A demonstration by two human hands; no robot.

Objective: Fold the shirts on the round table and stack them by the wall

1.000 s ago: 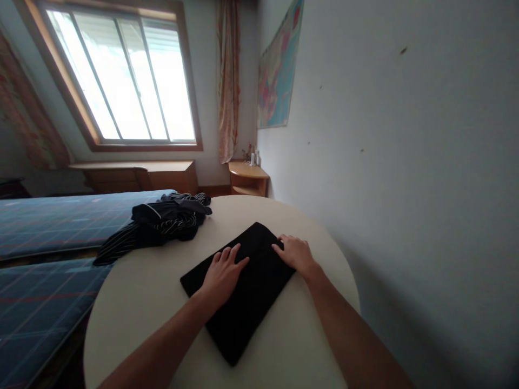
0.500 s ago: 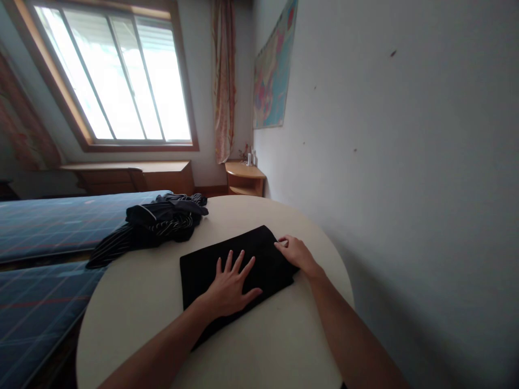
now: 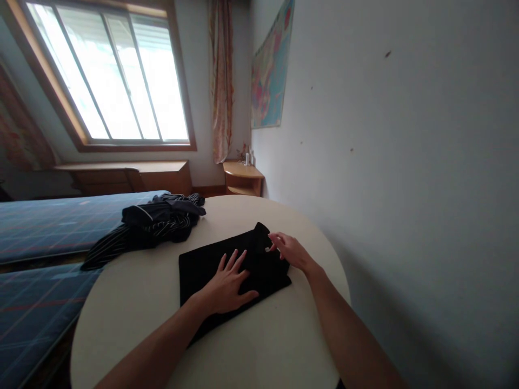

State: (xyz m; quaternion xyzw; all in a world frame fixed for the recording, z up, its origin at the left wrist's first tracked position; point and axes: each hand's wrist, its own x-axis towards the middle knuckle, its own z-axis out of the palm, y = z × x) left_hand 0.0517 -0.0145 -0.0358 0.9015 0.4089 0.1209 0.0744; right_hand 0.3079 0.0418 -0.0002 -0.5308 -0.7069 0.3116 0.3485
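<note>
A folded black garment (image 3: 211, 251) lies on the round cream table (image 3: 133, 324) in front of me. My left hand (image 3: 229, 286) rests flat on top of it, fingers outstretched and thumb to the side. At the garment's right end, my right hand (image 3: 290, 249) has its fingers bent round the edge of the cloth, which is turned up there. By those fingertips shows a small white spot, perhaps a tag. The cloth's far right corner stands slightly raised. Part of the right fingers' contact is hidden by the hand itself.
A heap of dark, white-striped clothes (image 3: 162, 219) lies at the table's far left edge, reaching toward the blue checked mattress (image 3: 48, 224). A white wall (image 3: 397, 189) rises close on the right. Behind stand a wooden corner shelf (image 3: 243, 170) and a low desk (image 3: 162, 166) under the window.
My right hand has moved a little left, bringing the garment's right end inward and bunching its far corner. The left hand stays pressed on the cloth, its fingers closer together.
</note>
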